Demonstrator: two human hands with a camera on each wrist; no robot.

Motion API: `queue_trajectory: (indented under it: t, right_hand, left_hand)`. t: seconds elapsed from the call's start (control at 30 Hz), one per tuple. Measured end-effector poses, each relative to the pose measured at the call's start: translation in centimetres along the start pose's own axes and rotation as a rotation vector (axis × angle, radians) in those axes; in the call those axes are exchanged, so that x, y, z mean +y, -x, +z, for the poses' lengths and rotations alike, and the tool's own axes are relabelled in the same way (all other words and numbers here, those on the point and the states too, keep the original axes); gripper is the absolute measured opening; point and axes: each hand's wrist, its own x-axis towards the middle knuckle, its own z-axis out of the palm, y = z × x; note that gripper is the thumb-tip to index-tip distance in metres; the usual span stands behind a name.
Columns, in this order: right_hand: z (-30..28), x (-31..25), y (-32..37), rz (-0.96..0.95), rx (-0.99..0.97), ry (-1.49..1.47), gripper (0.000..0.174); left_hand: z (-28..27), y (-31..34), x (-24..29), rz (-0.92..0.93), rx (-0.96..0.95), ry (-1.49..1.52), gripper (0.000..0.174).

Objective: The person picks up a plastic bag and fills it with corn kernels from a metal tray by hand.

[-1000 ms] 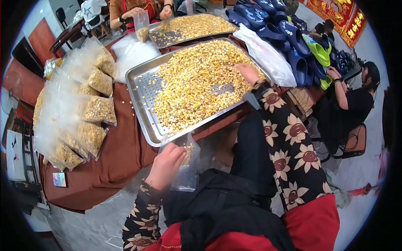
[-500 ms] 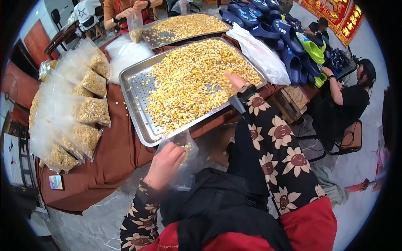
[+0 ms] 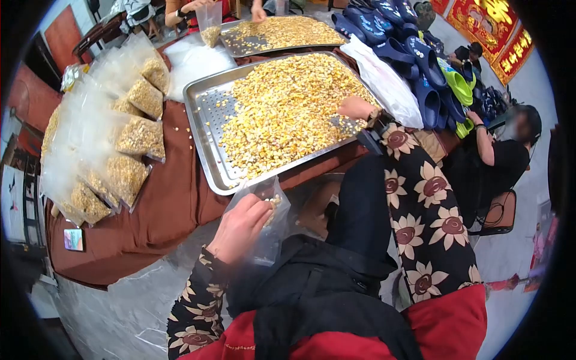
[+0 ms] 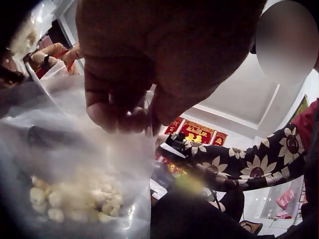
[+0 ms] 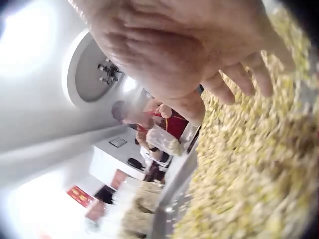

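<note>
My left hand (image 3: 241,227) pinches the upper part of a clear plastic bag (image 3: 262,247), just off the near edge of the metal tray (image 3: 208,171). A small amount of pale corn kernels (image 4: 75,199) lies in the bag in the left wrist view. My right hand (image 3: 355,108) is at the right side of the tray, low over a broad heap of yellow corn kernels (image 3: 279,111). In the right wrist view its fingers (image 5: 239,79) are loosely extended at the kernels, and the palm shows nothing held.
Several filled bags (image 3: 141,137) stand on the brown cloth (image 3: 174,216) at left, near a phone (image 3: 74,239). A second tray (image 3: 237,48) lies behind, where another person holds a bag (image 3: 210,27). White plastic (image 3: 384,81) and piled clogs (image 3: 427,99) are at right.
My right hand shifted slightly left over the kernels, then back right. The left hand keeps its hold on the bag. Across the table, the other person's hand moved from their bag to the far tray.
</note>
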Motion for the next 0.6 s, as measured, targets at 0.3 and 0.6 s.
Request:
queue_trajectory:
  t: [0.3,0.6]
  right_hand:
    - [2.4,-5.6,5.1,0.237,-0.039,-0.169,0.07]
    - [0.6,-12.4,2.5,0.074,0.047,-0.607,0.033]
  left_hand:
    - [-0.2,0.3,0.0,-0.011,-0.027,-0.02,0.007]
    - [0.1,0.0,0.5,0.001,-0.032,-0.032,0.007]
